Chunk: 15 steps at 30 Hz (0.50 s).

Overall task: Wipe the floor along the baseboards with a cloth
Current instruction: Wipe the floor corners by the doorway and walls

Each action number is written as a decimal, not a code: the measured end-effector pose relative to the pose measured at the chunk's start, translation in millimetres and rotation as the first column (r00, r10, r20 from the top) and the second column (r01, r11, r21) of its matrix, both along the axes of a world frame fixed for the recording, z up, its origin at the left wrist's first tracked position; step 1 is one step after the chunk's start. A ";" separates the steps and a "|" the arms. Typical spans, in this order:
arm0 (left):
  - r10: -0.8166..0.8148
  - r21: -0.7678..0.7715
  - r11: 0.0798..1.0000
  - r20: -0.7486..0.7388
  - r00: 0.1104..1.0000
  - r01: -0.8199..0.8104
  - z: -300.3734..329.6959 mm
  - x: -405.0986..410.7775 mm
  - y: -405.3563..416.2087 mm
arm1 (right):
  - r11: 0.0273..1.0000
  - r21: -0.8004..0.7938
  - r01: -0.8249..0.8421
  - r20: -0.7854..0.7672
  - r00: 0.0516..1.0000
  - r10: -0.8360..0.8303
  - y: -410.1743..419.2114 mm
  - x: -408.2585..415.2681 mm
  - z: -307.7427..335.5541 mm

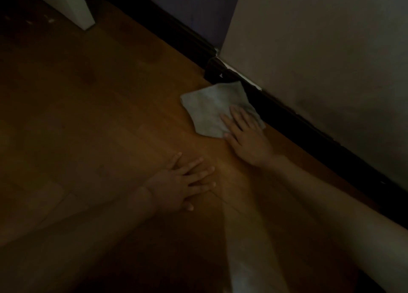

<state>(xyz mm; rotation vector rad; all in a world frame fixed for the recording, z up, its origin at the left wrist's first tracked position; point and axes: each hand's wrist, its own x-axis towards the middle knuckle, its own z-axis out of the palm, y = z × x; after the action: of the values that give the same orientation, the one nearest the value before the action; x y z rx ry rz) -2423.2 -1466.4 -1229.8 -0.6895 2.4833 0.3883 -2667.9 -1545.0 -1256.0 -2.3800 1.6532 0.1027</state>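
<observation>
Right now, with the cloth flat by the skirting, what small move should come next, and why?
Probably slide the pale grey cloth onward along the dark baseboard toward the corner. The right hand presses it flat with straight fingers, its edge at the baseboard; the left hand braces on the wooden floor.

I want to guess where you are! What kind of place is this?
Probably a room in a home: a wooden floor, a dark baseboard under a painted wall, and a cloth for cleaning.

dim, underexposed | corners dark | soft blur | wide-angle tilt
</observation>
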 end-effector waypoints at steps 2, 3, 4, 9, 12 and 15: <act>-0.003 0.005 1.000 0.019 1.000 0.003 0.6 -0.1 -0.1 | 1.000 0.013 -0.007 0.025 1.000 0.007 -19.7 20.1 2.8; -0.003 0.006 1.000 0.024 1.000 0.003 -0.1 -0.5 0.4 | 1.000 0.015 -0.009 0.021 1.000 0.008 -27.4 30.1 2.9; -0.004 0.005 1.000 0.026 1.000 0.004 -0.4 -0.6 1.0 | 1.000 0.007 -0.004 0.022 1.000 0.004 -30.2 36.0 1.2; -0.021 -0.005 1.000 0.045 0.999 0.021 1.7 -0.2 0.0 | 0.993 -0.038 0.114 0.001 0.994 -0.114 38.4 -25.1 -2.0; -0.031 -0.026 0.999 0.040 0.999 0.032 -1.8 0.0 -0.4 | 0.982 -0.007 0.188 -0.034 0.982 -0.188 58.8 -50.0 4.1; -0.029 -0.052 0.998 0.007 1.000 0.030 -8.9 4.0 1.9 | 0.987 0.035 0.159 -0.035 0.987 -0.158 25.9 -22.7 8.4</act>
<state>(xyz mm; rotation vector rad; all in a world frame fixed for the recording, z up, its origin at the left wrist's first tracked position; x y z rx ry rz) -2419.2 -1464.5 -1238.7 -0.6730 2.5022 0.3112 -2690.5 -1519.1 -1247.6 -2.2215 1.8313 0.1424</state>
